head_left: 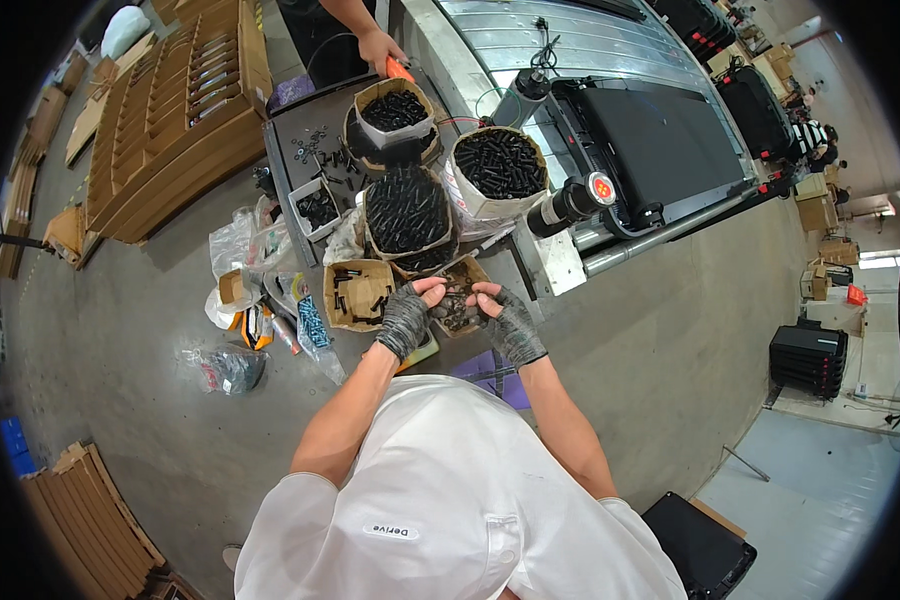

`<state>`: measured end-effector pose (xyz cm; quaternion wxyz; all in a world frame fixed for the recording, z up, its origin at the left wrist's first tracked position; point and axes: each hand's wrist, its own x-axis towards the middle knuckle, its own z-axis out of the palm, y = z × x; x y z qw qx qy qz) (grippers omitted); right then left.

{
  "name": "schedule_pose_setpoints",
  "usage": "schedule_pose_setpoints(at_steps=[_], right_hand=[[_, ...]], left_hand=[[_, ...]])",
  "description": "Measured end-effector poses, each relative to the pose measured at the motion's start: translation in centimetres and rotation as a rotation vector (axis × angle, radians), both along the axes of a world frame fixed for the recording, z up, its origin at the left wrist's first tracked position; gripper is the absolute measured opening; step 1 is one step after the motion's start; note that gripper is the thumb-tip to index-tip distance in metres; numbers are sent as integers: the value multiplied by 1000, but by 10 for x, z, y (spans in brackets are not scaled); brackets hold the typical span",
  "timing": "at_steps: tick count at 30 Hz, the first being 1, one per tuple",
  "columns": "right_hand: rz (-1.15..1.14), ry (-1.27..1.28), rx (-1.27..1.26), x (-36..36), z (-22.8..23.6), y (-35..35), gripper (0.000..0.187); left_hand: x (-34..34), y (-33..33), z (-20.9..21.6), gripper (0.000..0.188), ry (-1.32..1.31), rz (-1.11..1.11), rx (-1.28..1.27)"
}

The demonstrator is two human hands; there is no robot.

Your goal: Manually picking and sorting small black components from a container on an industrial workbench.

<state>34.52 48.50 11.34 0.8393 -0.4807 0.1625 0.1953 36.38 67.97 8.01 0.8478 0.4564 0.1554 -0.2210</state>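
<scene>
My left hand (408, 312), in a grey fingerless glove, is closed in a pinch of thumb and fingers. Facing it, my right hand (507, 320) wears a matching glove and is pinched too. Whatever small thing sits in the fingertips is too tiny to make out. Both hands are over an open cardboard box (477, 268) with small dark parts in it. Left of them is another cardboard box (345, 320) with a few black bolts inside. Just beyond my hands stands a bag heaped with black bolts (407, 208).
Farther bags hold black bolts (498, 165) and small black parts (393, 110). A white tray (317, 209) sits at left. A co-worker's hand (380, 48) holds something orange. At right are a red-topped button post (575, 203) and a conveyor with a black case (660, 140).
</scene>
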Motion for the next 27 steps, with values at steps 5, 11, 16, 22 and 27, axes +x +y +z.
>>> schedule_pose_setpoints(at_steps=[5,11,16,22,27], right_hand=[[55,-12,-82,0,8,7,29],[77,-32,-132,0,15,18,28],[49,-87,-221,0,20,17,34],[-1,59,330,2,23,4,43],[57,-6,261,0,5,-8,48]], left_hand=[[-1,-7,-5,30,-6,-14,23],[-6,-13,-12,30,1,15,-15],[-6,-16,-8,29,109,34,-134],[-2,-4,-4,29,136,33,-135],[-2,5,-14,28,120,48,-149]])
